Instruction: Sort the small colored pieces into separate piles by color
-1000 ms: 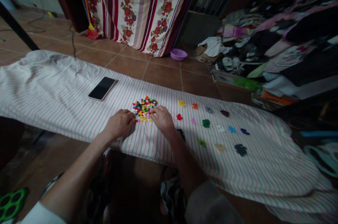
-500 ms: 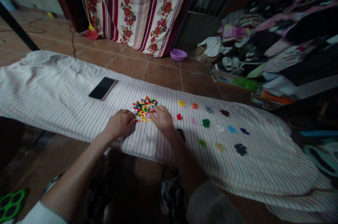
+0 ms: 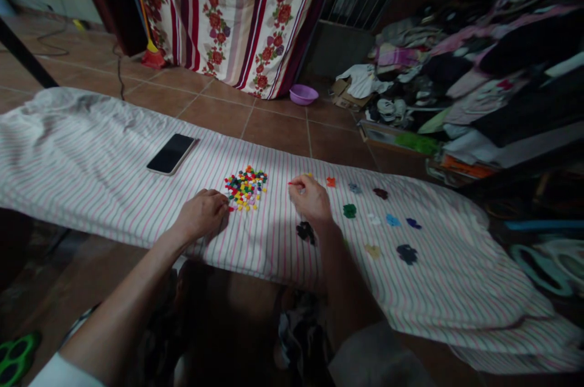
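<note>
A mixed heap of small coloured pieces (image 3: 246,187) lies on the striped cloth (image 3: 269,235). My left hand (image 3: 203,213) rests at the heap's left edge, fingers curled together; anything under them is hidden. To the heap's right, my right hand (image 3: 311,197) pinches a small red piece (image 3: 291,184) between thumb and forefinger, just above the cloth. Beside and below that hand are single-colour piles: black (image 3: 305,232), orange (image 3: 331,182), dark green (image 3: 349,210) and grey (image 3: 354,188). A yellow pile (image 3: 309,175) shows only partly behind the hand.
Further right lie brown (image 3: 380,193), white (image 3: 374,218), light blue (image 3: 393,219), dark blue (image 3: 413,223), beige (image 3: 373,251) and dark grey (image 3: 407,254) piles. A phone (image 3: 171,154) lies left of the heap. A purple basin (image 3: 303,94) and heaped clothes (image 3: 474,64) are beyond.
My right hand has moved right, from the mixed heap to the sorted piles, carrying a red piece. It now covers the red and pink piles. My left hand stays beside the heap.
</note>
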The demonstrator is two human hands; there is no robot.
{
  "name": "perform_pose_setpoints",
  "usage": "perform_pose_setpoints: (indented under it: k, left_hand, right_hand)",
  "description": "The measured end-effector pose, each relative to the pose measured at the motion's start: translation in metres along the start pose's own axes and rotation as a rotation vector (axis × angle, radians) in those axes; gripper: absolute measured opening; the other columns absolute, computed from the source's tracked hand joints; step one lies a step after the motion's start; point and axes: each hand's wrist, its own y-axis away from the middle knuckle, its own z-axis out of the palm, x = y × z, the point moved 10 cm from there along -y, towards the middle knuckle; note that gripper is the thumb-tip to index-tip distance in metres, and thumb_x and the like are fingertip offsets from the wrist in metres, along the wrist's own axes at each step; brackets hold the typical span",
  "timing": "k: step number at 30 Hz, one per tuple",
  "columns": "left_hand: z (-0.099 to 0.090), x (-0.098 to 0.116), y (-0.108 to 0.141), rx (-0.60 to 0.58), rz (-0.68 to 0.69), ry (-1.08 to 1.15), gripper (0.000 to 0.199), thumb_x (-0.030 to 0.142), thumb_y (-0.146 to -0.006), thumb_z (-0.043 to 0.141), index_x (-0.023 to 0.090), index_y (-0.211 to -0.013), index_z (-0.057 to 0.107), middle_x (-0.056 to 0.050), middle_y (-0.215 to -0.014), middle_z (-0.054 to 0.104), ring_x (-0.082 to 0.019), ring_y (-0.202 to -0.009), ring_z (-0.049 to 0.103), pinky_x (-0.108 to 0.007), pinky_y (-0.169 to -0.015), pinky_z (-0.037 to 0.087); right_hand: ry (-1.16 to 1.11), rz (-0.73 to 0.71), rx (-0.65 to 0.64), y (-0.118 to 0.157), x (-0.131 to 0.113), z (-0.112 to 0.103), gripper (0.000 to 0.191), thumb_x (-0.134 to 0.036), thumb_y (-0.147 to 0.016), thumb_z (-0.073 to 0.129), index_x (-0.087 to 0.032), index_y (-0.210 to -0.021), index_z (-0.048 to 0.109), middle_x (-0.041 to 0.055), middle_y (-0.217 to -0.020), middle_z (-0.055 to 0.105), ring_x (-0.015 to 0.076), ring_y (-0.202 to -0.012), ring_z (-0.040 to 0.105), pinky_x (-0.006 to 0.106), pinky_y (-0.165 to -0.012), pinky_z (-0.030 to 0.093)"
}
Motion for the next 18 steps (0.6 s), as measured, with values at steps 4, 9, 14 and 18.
perform_pose_setpoints:
  k: [4,9,14,18]
  left_hand:
    - [0.001,0.000,-0.001,0.014,0.007,0.001,0.034,0.029,-0.093,0.038,0.018,-0.101,0.069,-0.009,-0.106,0.070,-0.022,-0.102,0.062,-0.036,-0.093,0.048]
    - [0.001,0.000,-0.002,0.012,0.004,-0.020,0.037,0.032,-0.094,0.036,0.017,-0.102,0.068,-0.011,-0.106,0.069,-0.024,-0.102,0.062,-0.038,-0.093,0.048]
    - [0.001,-0.001,-0.003,0.005,-0.025,-0.038,0.038,0.034,-0.094,0.035,0.018,-0.105,0.068,-0.011,-0.107,0.068,-0.024,-0.104,0.061,-0.038,-0.093,0.048]
    - [0.001,-0.001,-0.004,0.001,-0.032,-0.048,0.038,0.034,-0.094,0.035,0.019,-0.104,0.068,-0.010,-0.106,0.069,-0.023,-0.102,0.061,-0.037,-0.092,0.048]
  right_hand:
    - [0.130,0.110,-0.037,0.005,0.035,-0.021,0.011,-0.022,-0.076,0.055,-0.020,-0.081,0.065,0.0035,-0.083,0.069,0.0174,-0.078,0.063,0.027,-0.072,0.042]
    - [0.282,0.192,-0.124,0.016,0.059,-0.025,0.010,-0.023,-0.078,0.058,-0.021,-0.082,0.067,0.0026,-0.082,0.071,0.0175,-0.076,0.063,0.025,-0.065,0.038]
    - [0.330,0.235,-0.166,0.020,0.068,-0.021,0.011,-0.023,-0.082,0.057,-0.021,-0.085,0.068,0.0026,-0.082,0.072,0.0174,-0.076,0.063,0.025,-0.064,0.037]
    - [0.337,0.233,-0.146,0.018,0.067,-0.018,0.012,-0.023,-0.083,0.057,-0.021,-0.084,0.068,0.0029,-0.084,0.073,0.0178,-0.078,0.064,0.025,-0.065,0.037]
